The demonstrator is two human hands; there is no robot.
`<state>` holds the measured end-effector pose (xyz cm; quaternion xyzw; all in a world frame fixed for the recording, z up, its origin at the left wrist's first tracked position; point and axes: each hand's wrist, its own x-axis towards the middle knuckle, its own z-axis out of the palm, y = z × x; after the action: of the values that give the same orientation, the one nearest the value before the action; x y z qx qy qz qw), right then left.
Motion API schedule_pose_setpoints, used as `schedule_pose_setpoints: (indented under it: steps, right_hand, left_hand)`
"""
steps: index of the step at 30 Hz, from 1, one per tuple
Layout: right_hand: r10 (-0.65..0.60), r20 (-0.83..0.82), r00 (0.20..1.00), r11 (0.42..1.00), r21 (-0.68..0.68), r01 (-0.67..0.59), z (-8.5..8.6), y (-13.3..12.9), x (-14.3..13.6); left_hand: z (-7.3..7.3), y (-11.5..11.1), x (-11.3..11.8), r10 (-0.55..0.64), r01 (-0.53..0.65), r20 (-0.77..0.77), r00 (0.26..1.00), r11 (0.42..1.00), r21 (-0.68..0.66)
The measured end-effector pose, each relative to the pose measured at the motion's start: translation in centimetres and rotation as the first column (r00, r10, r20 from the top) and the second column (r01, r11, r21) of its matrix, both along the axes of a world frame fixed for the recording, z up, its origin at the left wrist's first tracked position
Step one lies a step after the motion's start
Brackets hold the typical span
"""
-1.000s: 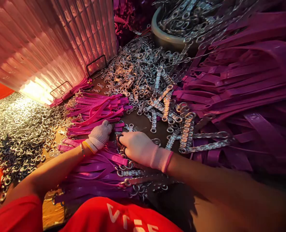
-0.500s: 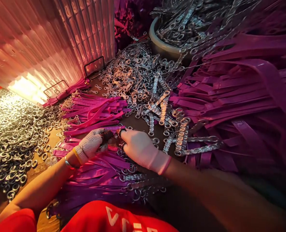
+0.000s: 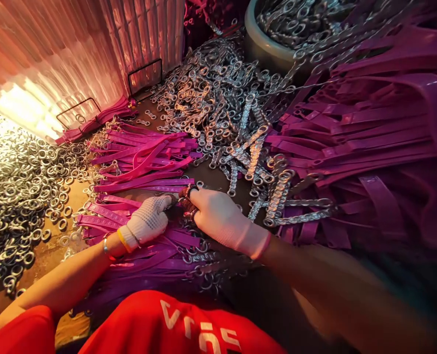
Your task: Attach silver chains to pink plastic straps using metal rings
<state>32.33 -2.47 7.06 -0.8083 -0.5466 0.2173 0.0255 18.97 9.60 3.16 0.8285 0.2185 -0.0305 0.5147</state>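
Note:
My left hand (image 3: 147, 221), in a white dotted knit glove, and my right hand (image 3: 220, 219), in a pale glove with a pink cuff, meet fingertip to fingertip over a pile of purple straps (image 3: 155, 246). Between the fingertips sits a small metal ring (image 3: 191, 188) at a strap end; the right hand's fingers pinch it. What the left fingers pinch is hidden, though they press on a strap end there. More pink straps (image 3: 144, 162) lie just beyond the hands.
Loose metal rings (image 3: 15, 177) cover the table at left. Short chains (image 3: 221, 108) heap in the middle, and a grey bowl (image 3: 257, 44) of chains stands behind. A big stack of purple straps (image 3: 369, 142) fills the right. A ribbed translucent panel (image 3: 74, 54) rises at back left.
Both hands stayed together at the strap pile, fingers shifting slightly. The camera tilted, so the scene slid down and the bowl moved rightward in view.

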Motion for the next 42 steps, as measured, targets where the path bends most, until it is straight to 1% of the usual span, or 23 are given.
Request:
schedule_pose_setpoints:
  steps: [3, 6, 8, 11, 13, 15, 17, 20, 22, 23, 24, 25, 26, 27, 28, 30, 32, 33, 34, 35, 37, 39, 42]
  right_hand:
    - [0.024, -0.084, 0.996, 0.995, -0.09, -0.031, 0.0, 0.2, 0.2]
    - [-0.002, -0.054, 0.999, 0.987, -0.16, -0.007, -0.5, 0.6, 0.1]
    - [0.005, -0.017, 1.0, 0.988, -0.153, -0.008, -1.0, 0.6, -0.1]
    - [0.061, 0.03, 0.998, 0.994, -0.093, -0.057, -1.2, 0.1, -0.5]
    - [0.113, 0.055, 0.992, 0.991, -0.074, -0.109, -1.1, -0.2, -0.8]
    - [0.157, 0.066, 0.985, 0.985, -0.082, -0.152, -0.9, -0.4, -1.2]
    - [0.169, 0.067, 0.983, 0.981, -0.104, -0.161, -0.4, -0.3, -1.5]
    - [0.147, 0.054, 0.988, 0.975, -0.174, -0.136, 0.6, 0.1, -1.2]
    - [0.168, 0.026, 0.985, 0.961, -0.229, -0.158, 1.3, 0.2, -0.1]
    - [0.186, 0.025, 0.982, 0.956, -0.237, -0.174, 1.5, 0.2, 0.9]
    - [0.192, 0.046, 0.98, 0.958, -0.226, -0.177, 1.6, 0.3, 2.0]
    - [0.185, 0.093, 0.978, 0.966, -0.2, -0.164, 1.5, 0.3, 3.4]
    - [0.145, 0.169, 0.975, 0.98, -0.162, -0.117, 1.2, 0.3, 4.9]
    - [0.079, 0.258, 0.963, 0.991, -0.121, -0.049, 0.8, 0.3, 6.4]
    - [0.012, 0.348, 0.937, 0.995, -0.093, 0.021, 0.2, 0.3, 7.9]
    - [-0.083, 0.475, 0.876, 0.988, -0.076, 0.134, -1.3, 0.4, 10.3]
    - [-0.116, 0.527, 0.842, 0.979, -0.082, 0.187, -2.6, 0.6, 11.6]
    - [-0.121, 0.534, 0.837, 0.977, -0.085, 0.196, -3.1, 0.8, 12.0]
    - [-0.119, 0.534, 0.837, 0.978, -0.085, 0.193, -3.5, 1.0, 12.1]
    - [-0.121, 0.533, 0.838, 0.977, -0.086, 0.195, -3.7, 1.2, 12.0]
    - [-0.137, 0.529, 0.838, 0.97, -0.099, 0.22, -3.8, 1.8, 11.5]
    - [-0.159, 0.523, 0.838, 0.959, -0.119, 0.256, -3.7, 2.2, 11.1]
    - [-0.203, 0.491, 0.847, 0.953, -0.099, 0.286, -3.4, 2.3, 11.0]
  left_hand:
    - [-0.1, 0.4, -0.2, 0.024, -0.024, 0.012, 1.0, 0.999, -0.038]
    - [-0.3, 0.4, -0.2, 0.045, -0.045, 0.001, 0.999, 0.998, -0.032]
    - [-0.6, 0.2, -0.2, 0.046, -0.045, 0.009, 0.999, 0.998, -0.047]
    - [-1.1, -0.2, -0.3, 0.054, -0.05, 0.037, 0.998, 0.994, -0.1]
    - [-1.4, -0.2, -0.3, 0.058, -0.052, 0.041, 0.997, 0.99, -0.133]
    - [-1.7, -0.2, -0.2, 0.048, -0.042, 0.037, 0.998, 0.987, -0.154]
    - [-1.8, 0.0, -0.1, 0.023, -0.017, 0.035, 0.999, 0.987, -0.16]
    - [-1.1, 0.2, 0.1, 0.003, 0.007, 0.069, 0.998, 0.99, -0.141]
    - [-0.3, 0.1, 0.2, 0.062, -0.05, 0.105, 0.993, 0.993, -0.107]
    - [0.2, 0.0, 0.2, 0.109, -0.096, 0.114, 0.987, 0.989, -0.113]
    - [0.6, -0.1, 0.2, 0.156, -0.138, 0.11, 0.982, 0.978, -0.154]
    - [0.9, -0.1, 0.2, 0.194, -0.168, 0.091, 0.977, 0.957, -0.236]
    - [1.2, -0.1, 0.2, 0.211, -0.177, 0.059, 0.976, 0.919, -0.352]
    - [1.3, 0.0, 0.2, 0.208, -0.169, 0.028, 0.978, 0.859, -0.483]
    - [1.4, 0.1, 0.2, 0.193, -0.154, -0.001, 0.981, 0.779, -0.608]
    - [1.4, 0.5, 0.3, 0.18, -0.15, -0.052, 0.982, 0.588, -0.795]
    - [1.4, 0.9, 0.3, 0.179, -0.166, -0.1, 0.979, 0.408, -0.898]
    - [1.4, 1.1, 0.3, 0.171, -0.174, -0.122, 0.978, 0.337, -0.925]
    - [1.5, 1.3, 0.3, 0.152, -0.177, -0.138, 0.979, 0.285, -0.942]
    - [1.6, 1.4, 0.2, 0.126, -0.171, -0.142, 0.982, 0.254, -0.952]
    - [1.8, 1.5, 0.1, 0.077, -0.147, -0.132, 0.988, 0.234, -0.961]
    - [1.9, 1.5, -0.1, 0.049, -0.127, -0.118, 0.992, 0.241, -0.962]
    - [1.5, 1.2, -0.3, 0.058, -0.151, -0.14, 0.988, 0.29, -0.945]
